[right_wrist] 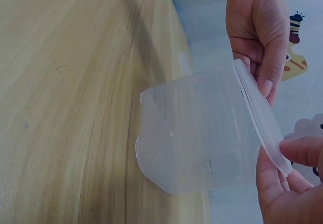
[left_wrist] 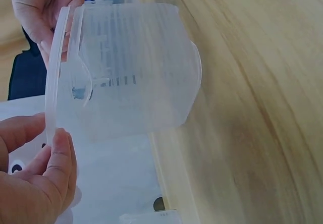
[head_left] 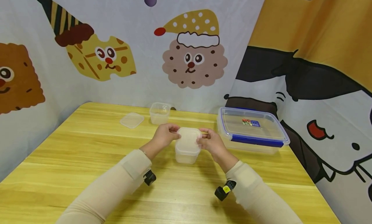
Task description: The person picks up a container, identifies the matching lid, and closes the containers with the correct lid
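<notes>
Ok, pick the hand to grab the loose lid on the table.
Left hand, probably: the loose lid lies to the left, nearer to it. The right hand is farther off, across the middle tub. Both pinch another lid, so left should let go first.

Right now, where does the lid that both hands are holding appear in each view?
Head: lid a little below centre.
Left wrist: lid at the left, edge-on.
Right wrist: lid right of centre, slanting.
Shared landmark: the tub next to it, visible in all three.

Head view looks down; close wrist views share the lid (head_left: 189, 137).
</notes>
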Action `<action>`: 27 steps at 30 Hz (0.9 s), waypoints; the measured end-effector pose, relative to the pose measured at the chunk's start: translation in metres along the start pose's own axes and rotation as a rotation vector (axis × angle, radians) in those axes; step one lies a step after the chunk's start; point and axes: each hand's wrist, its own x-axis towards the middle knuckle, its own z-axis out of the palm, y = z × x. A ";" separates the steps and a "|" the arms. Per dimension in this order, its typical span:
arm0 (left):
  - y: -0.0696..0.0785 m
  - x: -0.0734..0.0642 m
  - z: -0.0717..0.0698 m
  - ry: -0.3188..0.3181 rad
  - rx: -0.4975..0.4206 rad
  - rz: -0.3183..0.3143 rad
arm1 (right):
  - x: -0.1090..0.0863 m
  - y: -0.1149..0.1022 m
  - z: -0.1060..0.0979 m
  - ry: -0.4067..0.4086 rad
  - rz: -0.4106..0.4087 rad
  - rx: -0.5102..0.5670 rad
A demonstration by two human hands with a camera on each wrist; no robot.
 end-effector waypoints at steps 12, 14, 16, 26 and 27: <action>-0.004 -0.002 0.000 -0.003 0.004 -0.009 | 0.002 0.003 0.002 0.010 -0.029 -0.071; -0.005 -0.003 0.001 -0.002 0.001 -0.015 | 0.003 0.003 0.002 0.020 -0.041 -0.102; -0.005 -0.003 0.001 -0.002 0.002 -0.014 | 0.003 0.004 0.002 0.030 -0.047 -0.130; -0.008 -0.001 0.004 0.007 0.009 -0.020 | 0.002 0.006 0.003 0.048 -0.055 -0.194; -0.008 -0.001 0.004 0.007 0.012 -0.020 | 0.002 0.006 0.003 0.047 -0.051 -0.193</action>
